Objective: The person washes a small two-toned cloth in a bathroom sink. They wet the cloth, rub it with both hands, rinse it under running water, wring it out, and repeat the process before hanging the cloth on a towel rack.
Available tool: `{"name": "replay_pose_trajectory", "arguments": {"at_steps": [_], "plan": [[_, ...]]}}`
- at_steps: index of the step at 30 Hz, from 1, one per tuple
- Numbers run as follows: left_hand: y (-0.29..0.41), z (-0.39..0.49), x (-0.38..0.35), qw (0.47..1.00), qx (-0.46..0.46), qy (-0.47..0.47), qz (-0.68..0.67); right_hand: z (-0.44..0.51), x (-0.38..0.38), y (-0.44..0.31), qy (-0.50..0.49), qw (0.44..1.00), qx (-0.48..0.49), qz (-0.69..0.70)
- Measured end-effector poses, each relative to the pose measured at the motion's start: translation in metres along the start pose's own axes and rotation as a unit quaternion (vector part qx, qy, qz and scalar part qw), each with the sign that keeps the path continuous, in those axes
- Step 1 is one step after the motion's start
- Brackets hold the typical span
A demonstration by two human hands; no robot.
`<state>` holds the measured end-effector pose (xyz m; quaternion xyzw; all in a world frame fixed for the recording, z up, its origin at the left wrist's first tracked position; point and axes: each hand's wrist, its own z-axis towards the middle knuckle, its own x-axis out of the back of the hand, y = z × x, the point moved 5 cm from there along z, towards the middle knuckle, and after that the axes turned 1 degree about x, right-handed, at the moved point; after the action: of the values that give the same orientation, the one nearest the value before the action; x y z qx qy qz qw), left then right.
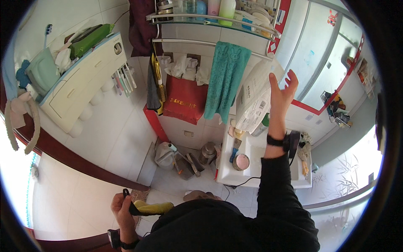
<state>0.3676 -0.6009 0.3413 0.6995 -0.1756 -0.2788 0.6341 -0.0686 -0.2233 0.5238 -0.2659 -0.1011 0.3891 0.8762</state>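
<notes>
At the lower left, my left hand (121, 206) grips the black loop end of a yellow and dark cloth (152, 208). My right hand (283, 89) is raised at the right with its fingers spread, in front of a white plastic package (253, 104) bearing printed writing. Whether its fingers touch the package cannot be told. Left of the package a teal towel (225, 82) hangs from a metal rail (189, 42). Under my right forearm is a white washbasin (255, 176), with a cup of pink contents (242, 162) and a blue-handled scraper (234, 151) on its left rim.
A glass shelf (201, 23) with bottles is above the rail. A red bag (184, 100) hangs below it, beside dark and yellow cloths (154, 85). On the left wall is a white storage unit (85, 78) with toothbrushes. A dustpan (185, 168) and a metal container (207, 152) stand on the floor.
</notes>
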Motion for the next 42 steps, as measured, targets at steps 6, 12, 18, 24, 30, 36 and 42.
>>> {"name": "replay_pose_trajectory", "arguments": {"at_steps": [6,12,18,24,30,36,42], "plan": [[-0.008,0.0,0.015,0.999,0.007,0.034,-0.013,0.06,-0.04,0.053,-0.161,0.979,-0.07,-0.105],[-0.014,-0.003,0.025,0.998,0.004,0.064,-0.028,0.076,-0.057,0.068,-0.209,0.957,-0.046,-0.198],[-0.021,-0.008,0.04,0.993,0.023,0.106,-0.039,0.077,-0.055,0.124,-0.089,0.958,-0.239,0.131],[-0.026,-0.013,0.05,0.992,0.034,0.101,-0.065,0.094,-0.033,0.103,-0.151,0.954,-0.224,0.131],[-0.032,-0.019,0.056,0.991,0.053,0.105,-0.069,0.075,0.0,-0.028,-0.321,0.923,-0.137,0.164],[-0.043,-0.021,0.064,0.987,0.046,0.114,-0.102,0.041,-0.038,-0.126,-0.464,0.865,-0.06,0.182],[-0.055,-0.035,0.085,0.981,0.048,0.149,-0.115,-0.003,-0.129,-0.174,-0.512,0.846,0.033,0.144]]}}
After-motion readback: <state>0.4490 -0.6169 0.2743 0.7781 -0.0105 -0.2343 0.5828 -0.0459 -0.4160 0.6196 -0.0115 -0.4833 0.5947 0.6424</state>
